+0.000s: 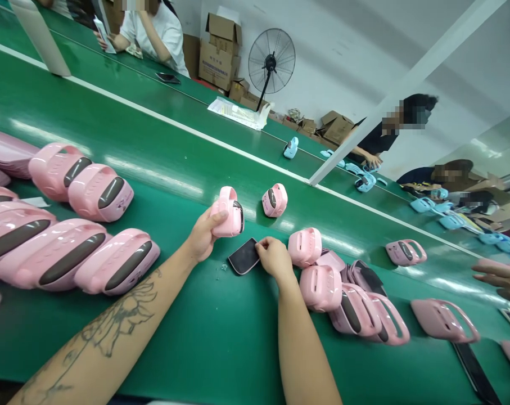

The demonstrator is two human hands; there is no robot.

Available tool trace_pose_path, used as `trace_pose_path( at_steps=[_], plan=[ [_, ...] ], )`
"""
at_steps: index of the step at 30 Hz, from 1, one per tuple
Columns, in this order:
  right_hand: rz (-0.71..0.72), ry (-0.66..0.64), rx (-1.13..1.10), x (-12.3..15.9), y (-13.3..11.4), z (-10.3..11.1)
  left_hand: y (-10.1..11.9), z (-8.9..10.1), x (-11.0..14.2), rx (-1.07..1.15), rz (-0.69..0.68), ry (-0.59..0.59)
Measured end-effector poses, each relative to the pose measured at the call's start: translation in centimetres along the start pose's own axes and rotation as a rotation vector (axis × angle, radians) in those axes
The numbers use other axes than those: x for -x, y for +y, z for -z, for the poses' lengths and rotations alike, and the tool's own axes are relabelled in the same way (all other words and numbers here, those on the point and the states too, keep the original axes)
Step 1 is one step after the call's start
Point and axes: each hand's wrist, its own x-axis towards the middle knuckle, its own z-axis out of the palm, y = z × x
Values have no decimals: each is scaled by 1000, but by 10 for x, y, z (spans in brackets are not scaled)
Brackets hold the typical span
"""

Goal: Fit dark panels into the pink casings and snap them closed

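**Left hand:** The left hand [201, 235] is clenching a small pink plastic casing [228, 212], its fingers wrapping around the body and holding it just above the belt.

**Right hand:** The right hand [275, 259] is resting its fingertips [261, 244] on the corner of a black pad [243, 256]. The pad is lying flat on the belt between the two hands. I cannot tell whether the fingers are gripping it.

**Nearby casings:** Matching pink casings [100, 194] with dark oval panels are lying in rows on both sides of the hands, some stacked against each other.

**Belt:** A green conveyor belt [153, 152] with a white edge line is running across the view beside a second belt.

**Containers:** Open cardboard boxes [219, 56] are standing against the far wall. Their contents are hidden from this angle.

**Other people:** A co-worker in a white shirt [153, 34] is sitting across the far belt, and another person's hand [497, 281] is reaching in at the right edge.

**Far belt:** Pale blue casings [366, 183] are lying near a person in a dark shirt [377, 135].
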Motion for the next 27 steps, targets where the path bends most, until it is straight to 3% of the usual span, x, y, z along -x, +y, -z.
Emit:
trace_pose_path(
  at_steps=[5,10,18,23,27],
  plan=[
    [-45,84,-115,-4,3,-1,1,-10,6,55,18,48],
    [-40,163,-347,5,-4,-15,-6,-16,8,30,2,112],
    [106,118,-455,36,-23,-42,-11,-17,9,-79,-8,144],
    [240,98,-427,43,-24,-44,-12,-20,9,-133,-14,146],
    [346,39,-393,44,-21,-39,-7,-17,10,-86,75,124]
  ],
)
